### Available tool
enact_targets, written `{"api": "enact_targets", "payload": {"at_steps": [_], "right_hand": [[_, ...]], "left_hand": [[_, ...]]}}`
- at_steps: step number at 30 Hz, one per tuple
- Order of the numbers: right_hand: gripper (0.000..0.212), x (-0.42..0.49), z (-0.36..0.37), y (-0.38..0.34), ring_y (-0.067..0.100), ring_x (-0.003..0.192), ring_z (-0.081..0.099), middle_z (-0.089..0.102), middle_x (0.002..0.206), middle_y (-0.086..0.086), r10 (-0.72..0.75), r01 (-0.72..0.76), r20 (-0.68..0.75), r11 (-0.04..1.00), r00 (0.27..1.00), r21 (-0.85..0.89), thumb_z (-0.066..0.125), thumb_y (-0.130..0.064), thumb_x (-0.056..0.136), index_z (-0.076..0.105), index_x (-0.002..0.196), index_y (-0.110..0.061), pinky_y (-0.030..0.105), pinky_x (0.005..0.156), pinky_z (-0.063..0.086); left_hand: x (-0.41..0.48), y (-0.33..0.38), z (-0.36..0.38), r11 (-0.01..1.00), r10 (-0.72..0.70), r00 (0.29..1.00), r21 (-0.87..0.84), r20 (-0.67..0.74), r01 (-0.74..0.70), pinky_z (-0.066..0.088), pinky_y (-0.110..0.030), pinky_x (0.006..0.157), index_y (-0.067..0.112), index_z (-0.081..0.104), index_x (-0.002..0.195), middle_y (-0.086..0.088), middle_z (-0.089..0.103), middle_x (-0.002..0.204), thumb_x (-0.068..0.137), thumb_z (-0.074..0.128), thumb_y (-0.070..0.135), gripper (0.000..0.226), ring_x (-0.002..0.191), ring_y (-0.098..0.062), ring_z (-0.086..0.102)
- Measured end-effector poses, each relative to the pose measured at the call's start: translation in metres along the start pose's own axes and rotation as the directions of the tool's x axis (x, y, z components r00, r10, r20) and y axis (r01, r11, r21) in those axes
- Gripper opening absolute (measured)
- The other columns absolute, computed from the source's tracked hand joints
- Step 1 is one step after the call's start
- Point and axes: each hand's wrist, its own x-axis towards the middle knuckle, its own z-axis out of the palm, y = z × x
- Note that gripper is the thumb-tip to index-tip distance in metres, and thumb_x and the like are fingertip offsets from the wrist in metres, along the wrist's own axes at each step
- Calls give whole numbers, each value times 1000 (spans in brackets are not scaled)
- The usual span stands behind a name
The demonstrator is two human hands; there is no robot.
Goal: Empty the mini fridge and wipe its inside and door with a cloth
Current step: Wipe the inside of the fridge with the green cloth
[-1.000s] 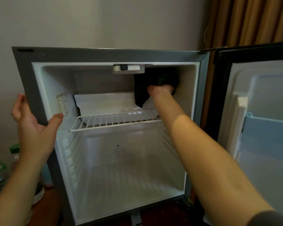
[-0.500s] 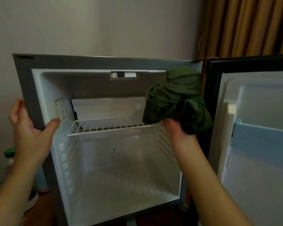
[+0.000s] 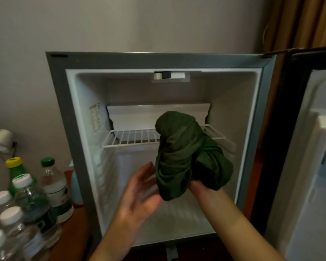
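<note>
In the centre of the frame the right hand (image 3: 199, 187) grips a bunched dark green cloth (image 3: 186, 153) from below, in front of the open mini fridge (image 3: 60, 110). The left hand (image 3: 141, 191) is spread and relaxed just left of the cloth, holding nothing. At lower left stand bottles (image 3: 32, 194).

The reddish-brown wooden bench (image 3: 72, 240) before me carries the mini fridge (image 3: 62, 129). On the wood to its left, bottles stand upright in a cluster: clear white-capped bottles (image 3: 29, 196) nearest me, then a green-capped bottle (image 3: 54, 187) and a green bottle with a yellow cap (image 3: 17, 171) behind. Inside the fridge a wire shelf (image 3: 132, 137) spans the cabinet, with a white tray (image 3: 139, 117) at its back.
</note>
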Motion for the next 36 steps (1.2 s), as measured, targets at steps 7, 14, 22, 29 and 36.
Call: {"api": "enact_targets", "payload": {"at_steps": [7, 14, 22, 29, 36], "right_hand": [[54, -3, -9, 0, 14, 121, 38, 40, 135, 1, 47, -42, -39, 994, 998, 105, 57, -20, 94, 31, 141, -17, 21, 92, 29], [24, -1, -1, -2, 10, 79, 46, 49, 92, 0, 136, -120, -5, 890, 991, 439, 45, 2, 98, 49, 121, -4, 8, 53, 41], [37, 14, 18, -31, 21, 74, 72, 73, 82, 12, -177, -61, 176, 517, 968, 854, 47, -29, 82, 78, 72, -13, 29, 63, 59], [52, 9, -13, -25, 29, 111, 63, 64, 120, 20, -409, -53, 277, 480, 869, 876, 82, -25, 71, 66, 116, -5, 37, 87, 53], [46, 26, 3, -4, 24, 85, 70, 70, 102, 16, -131, -115, 191, 447, 973, 887, 82, -36, 66, 72, 102, -10, 32, 69, 58]], "left_hand": [[24, 20, -14, 817, -376, 920, -431, 108, 384, 58, -29, 58, 6, 76, 95, -17, 70, 103, 39, 96, 15, 60, 82, -23, 71], [38, 45, -15, 791, -149, 986, -590, 77, 165, 48, -43, 97, 8, 75, 100, -17, 65, 116, 59, 88, 21, 45, 114, -31, 60], [55, 36, 38, 714, 210, 967, 653, 144, -252, 24, -7, 103, 31, 57, 126, 30, 49, 116, 92, 40, 47, 42, 122, 4, 37], [63, 63, 52, 725, 105, 957, 637, 272, -261, 35, -39, 102, 57, 57, 89, 19, 44, 102, 82, 28, 63, 30, 110, -11, 41], [59, 78, 20, 828, 248, 950, 467, 192, -311, 54, -24, 78, 15, 64, 112, 7, 68, 113, 95, 31, 45, 48, 98, -10, 67]]}}
